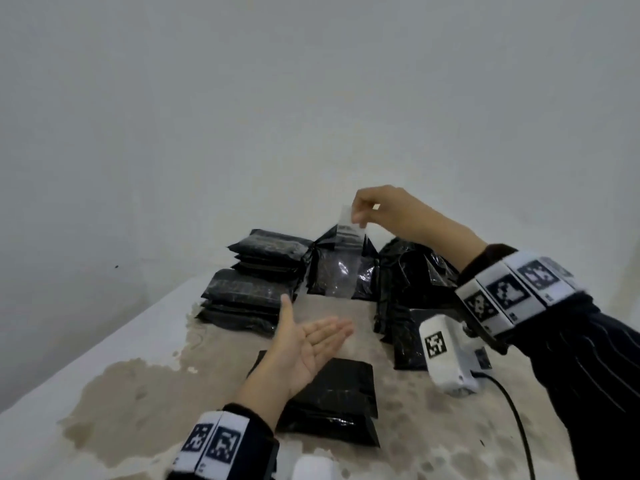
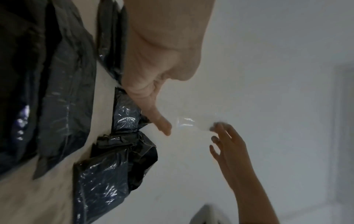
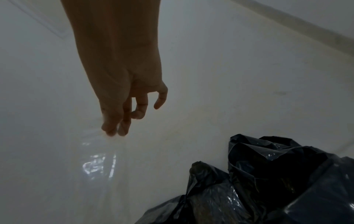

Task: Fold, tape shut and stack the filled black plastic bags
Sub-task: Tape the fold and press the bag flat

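Right hand (image 1: pixel 375 211) pinches a clear tape strip (image 1: pixel 347 216) above the bags at the worktop's (image 1: pixel 145 386) far edge. Left hand (image 1: pixel 308 344), fingers straight, palm up, hovers over a folded black bag (image 1: pixel 341 400) near the worktop's front edge.

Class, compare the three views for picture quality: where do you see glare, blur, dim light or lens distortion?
Head view: even, soft light; the wide lens bends the table edge. Left wrist view: left hand looms large and soft; glints on the black bags; the clear tape strip is nearly lost against the wall. Right wrist view: dim and hazy, right hand dark, tape glare below it.
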